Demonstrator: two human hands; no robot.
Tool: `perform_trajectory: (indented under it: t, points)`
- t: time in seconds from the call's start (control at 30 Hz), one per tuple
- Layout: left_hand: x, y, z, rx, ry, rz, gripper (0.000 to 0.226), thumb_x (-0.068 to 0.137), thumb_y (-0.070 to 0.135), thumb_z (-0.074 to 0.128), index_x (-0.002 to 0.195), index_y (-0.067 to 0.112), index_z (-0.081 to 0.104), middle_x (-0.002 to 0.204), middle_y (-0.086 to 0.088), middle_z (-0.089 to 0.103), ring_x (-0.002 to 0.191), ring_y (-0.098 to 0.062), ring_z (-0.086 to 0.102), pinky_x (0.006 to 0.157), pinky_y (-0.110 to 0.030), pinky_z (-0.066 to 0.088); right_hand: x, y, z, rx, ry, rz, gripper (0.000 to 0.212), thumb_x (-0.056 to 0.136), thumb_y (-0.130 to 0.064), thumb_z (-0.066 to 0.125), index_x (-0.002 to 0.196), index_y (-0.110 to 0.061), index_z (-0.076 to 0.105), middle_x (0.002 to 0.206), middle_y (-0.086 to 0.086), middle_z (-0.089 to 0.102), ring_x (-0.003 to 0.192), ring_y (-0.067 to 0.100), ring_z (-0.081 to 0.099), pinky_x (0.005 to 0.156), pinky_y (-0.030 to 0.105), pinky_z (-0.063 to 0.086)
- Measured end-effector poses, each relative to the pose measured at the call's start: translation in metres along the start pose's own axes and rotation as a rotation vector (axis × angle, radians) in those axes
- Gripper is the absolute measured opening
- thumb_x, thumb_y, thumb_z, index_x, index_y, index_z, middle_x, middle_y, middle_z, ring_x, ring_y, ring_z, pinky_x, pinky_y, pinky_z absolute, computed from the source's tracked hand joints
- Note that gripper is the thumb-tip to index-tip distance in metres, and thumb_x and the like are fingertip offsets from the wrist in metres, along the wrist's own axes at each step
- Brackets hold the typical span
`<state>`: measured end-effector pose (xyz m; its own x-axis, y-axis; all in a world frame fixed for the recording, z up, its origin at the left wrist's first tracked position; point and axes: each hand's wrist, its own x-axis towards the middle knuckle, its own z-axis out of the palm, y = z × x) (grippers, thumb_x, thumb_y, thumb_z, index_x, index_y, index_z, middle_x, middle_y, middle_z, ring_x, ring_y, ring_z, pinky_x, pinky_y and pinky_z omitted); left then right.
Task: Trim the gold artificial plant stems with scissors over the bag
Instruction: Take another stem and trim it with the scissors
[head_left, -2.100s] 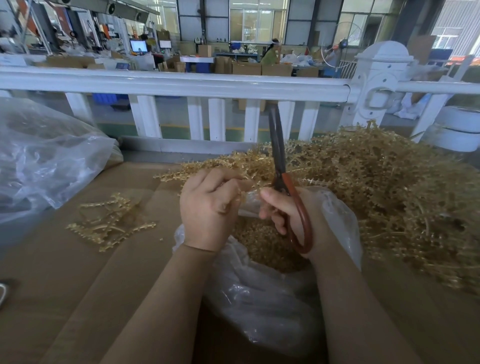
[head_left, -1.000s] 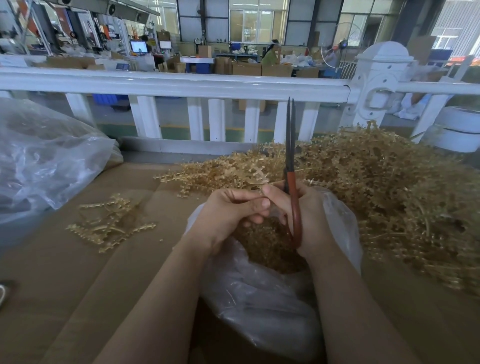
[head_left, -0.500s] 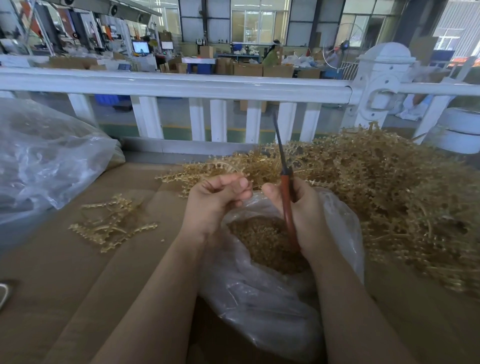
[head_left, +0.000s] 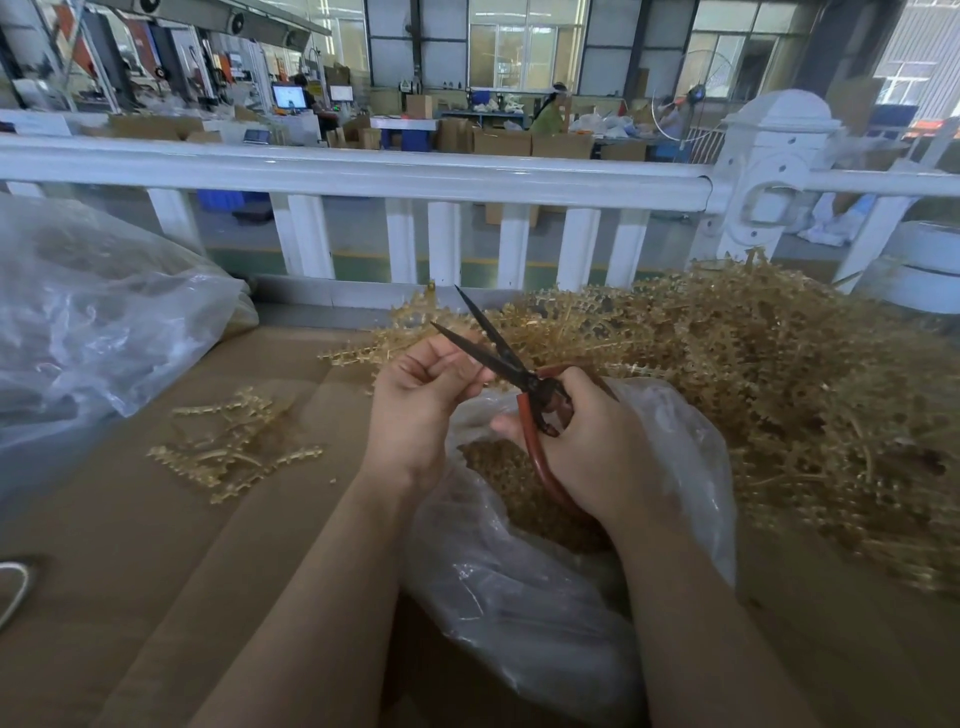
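Behind the cardboard bench (head_left: 130, 545) a white railing is running, while the left hand (head_left: 415, 410) is pinching a stem just over the bag (head_left: 691, 467); the right hand (head_left: 587, 447), curled round the scissors (head_left: 511, 366), blades apart, should be closing squarely so offcuts drop inside.

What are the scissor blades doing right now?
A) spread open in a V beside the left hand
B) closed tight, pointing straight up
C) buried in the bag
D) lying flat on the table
A: the scissors, gripped by the right hand, have their blades parted beside the left hand.
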<state>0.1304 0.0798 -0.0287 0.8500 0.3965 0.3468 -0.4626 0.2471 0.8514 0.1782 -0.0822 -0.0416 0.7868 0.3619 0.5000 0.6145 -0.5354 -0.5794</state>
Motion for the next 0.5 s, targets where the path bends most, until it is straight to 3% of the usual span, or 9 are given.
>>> perform_trajectory:
  t: [0.13,0.23,0.33,0.5]
  points:
    - [0.0,0.0005,-0.0008,0.006,-0.008,-0.01,0.021,0.089,-0.002,0.062,0.083,0.014,0.074,0.077,-0.001,0.072,0.07,-0.008,0.065,0.066,-0.017,0.052,-0.0001,0.0015,0.0025,-0.019,0.046,-0.033,0.054,0.071,-0.075,0.066,0.098,-0.028,0.062,0.087,-0.019,0.065,0.083,0.0,0.062,0.069,0.017,0.052]
    - [-0.0004,0.0007,-0.0001,-0.023,-0.005,-0.02,0.006,0.082,0.009,0.068,0.086,0.011,0.072,0.076,0.0,0.072,0.07,-0.007,0.065,0.066,-0.016,0.052,-0.0006,0.0018,0.0031,-0.042,0.073,-0.035,0.055,0.07,-0.079,0.063,0.094,-0.03,0.062,0.079,-0.024,0.06,0.074,-0.006,0.056,0.061,0.008,0.04]
    - [0.0002,0.0001,-0.0005,-0.04,-0.001,-0.031,0.015,0.076,0.015,0.07,0.089,0.009,0.07,0.077,0.0,0.073,0.07,-0.007,0.066,0.067,-0.016,0.052,-0.0011,0.0021,0.0035,-0.051,0.081,-0.037,0.056,0.069,-0.084,0.057,0.09,-0.032,0.06,0.074,-0.022,0.061,0.071,-0.008,0.055,0.058,0.007,0.038]
    - [0.0003,0.0011,-0.0002,-0.068,-0.025,-0.041,0.017,0.075,0.015,0.07,0.09,0.007,0.069,0.077,0.0,0.072,0.07,-0.008,0.065,0.068,-0.017,0.052,-0.0015,0.0037,0.004,-0.039,0.085,-0.049,0.054,0.071,-0.082,0.06,0.086,-0.031,0.062,0.069,-0.017,0.062,0.067,-0.003,0.057,0.057,0.014,0.046]
